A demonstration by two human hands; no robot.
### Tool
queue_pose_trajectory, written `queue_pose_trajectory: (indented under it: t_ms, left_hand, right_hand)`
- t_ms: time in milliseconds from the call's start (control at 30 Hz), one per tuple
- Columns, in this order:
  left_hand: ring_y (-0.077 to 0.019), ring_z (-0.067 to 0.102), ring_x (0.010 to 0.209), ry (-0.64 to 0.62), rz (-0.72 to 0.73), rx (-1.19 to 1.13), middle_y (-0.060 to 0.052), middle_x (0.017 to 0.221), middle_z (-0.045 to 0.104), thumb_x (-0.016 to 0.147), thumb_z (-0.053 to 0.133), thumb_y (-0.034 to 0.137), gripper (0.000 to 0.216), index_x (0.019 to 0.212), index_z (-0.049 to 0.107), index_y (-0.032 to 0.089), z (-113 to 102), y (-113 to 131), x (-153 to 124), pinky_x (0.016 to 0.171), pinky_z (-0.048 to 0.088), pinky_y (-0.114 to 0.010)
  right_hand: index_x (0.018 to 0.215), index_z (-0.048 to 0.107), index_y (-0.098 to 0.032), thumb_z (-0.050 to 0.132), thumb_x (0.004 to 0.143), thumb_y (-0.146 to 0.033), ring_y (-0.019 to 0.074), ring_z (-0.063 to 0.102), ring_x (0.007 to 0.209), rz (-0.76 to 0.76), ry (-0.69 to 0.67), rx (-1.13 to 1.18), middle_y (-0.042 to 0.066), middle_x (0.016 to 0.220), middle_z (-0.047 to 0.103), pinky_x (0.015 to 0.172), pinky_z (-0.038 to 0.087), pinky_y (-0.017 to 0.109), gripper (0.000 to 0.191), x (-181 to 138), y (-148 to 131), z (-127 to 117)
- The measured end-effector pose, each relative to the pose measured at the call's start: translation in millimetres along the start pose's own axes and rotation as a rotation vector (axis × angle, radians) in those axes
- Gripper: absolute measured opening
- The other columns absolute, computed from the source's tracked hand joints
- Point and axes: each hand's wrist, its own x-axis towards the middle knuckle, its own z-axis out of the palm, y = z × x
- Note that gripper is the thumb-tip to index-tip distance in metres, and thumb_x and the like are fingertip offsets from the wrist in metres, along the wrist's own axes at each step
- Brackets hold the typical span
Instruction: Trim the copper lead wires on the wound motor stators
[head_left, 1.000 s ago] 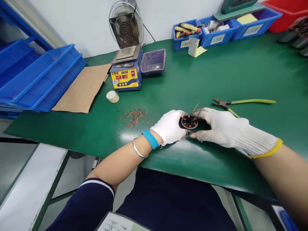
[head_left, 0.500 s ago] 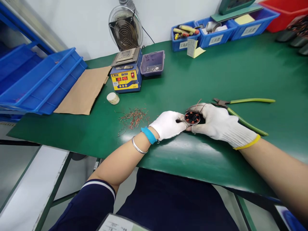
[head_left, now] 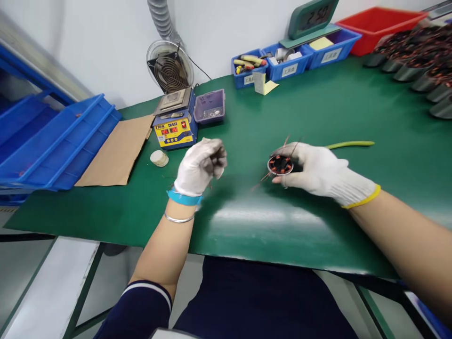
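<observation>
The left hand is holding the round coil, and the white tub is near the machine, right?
Wrong hand! The head view shows the right hand holding the round coil; the left hand is apart from it. The white tub is near the machine.

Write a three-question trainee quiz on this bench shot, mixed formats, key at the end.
1. Which hand holds the round wound part?
2. What colour edges that hand's glove cuff? A: blue. B: yellow. C: red.
3. True or false: the purple tray stands beside the blue-and-yellow unit.

Key: 1: the right hand. 2: B. 3: true.
</observation>
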Motion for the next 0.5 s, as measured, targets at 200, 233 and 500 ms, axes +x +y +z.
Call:
queue_pose_trajectory:
  t_ms: [200,233,500]
  left_hand:
    - [-0.0176,0.064,0.081,-0.215,-0.195,0.633,-0.005,0.09,0.071,0.063,0.083,0.052,0.047,0.087,0.067,0.016,26,-33,2,0.073,0.051,-0.029]
    - [-0.019,0.065,0.084,-0.228,-0.205,0.725,-0.004,0.091,0.072,0.06,0.085,0.052,0.048,0.087,0.068,0.017,30,-36,-1,0.075,0.051,-0.03]
    - [-0.0169,0.058,0.068,-0.118,-0.269,0.936,-0.001,0.073,0.067,0.062,0.08,0.059,0.044,0.074,0.061,0.022,48,-41,-14,0.063,0.045,-0.031]
  right_hand:
    - [0.116,0.073,-0.025,0.069,0.065,-0.056,0.0348,0.068,0.108,-0.212,-0.201,-0.119,0.008,0.116,0.072,0.09,0.057,0.045,0.059,-5,-15,30]
    - [0.118,0.073,-0.025,0.069,0.064,-0.056,0.0356,0.068,0.11,-0.243,-0.229,-0.147,0.009,0.119,0.072,0.091,0.057,0.045,0.062,-4,-13,27]
    - [0.116,0.074,-0.026,0.058,0.078,-0.059,0.0301,0.072,0.098,-0.164,-0.275,-0.012,0.004,0.111,0.077,0.082,0.058,0.039,0.053,-4,-3,2]
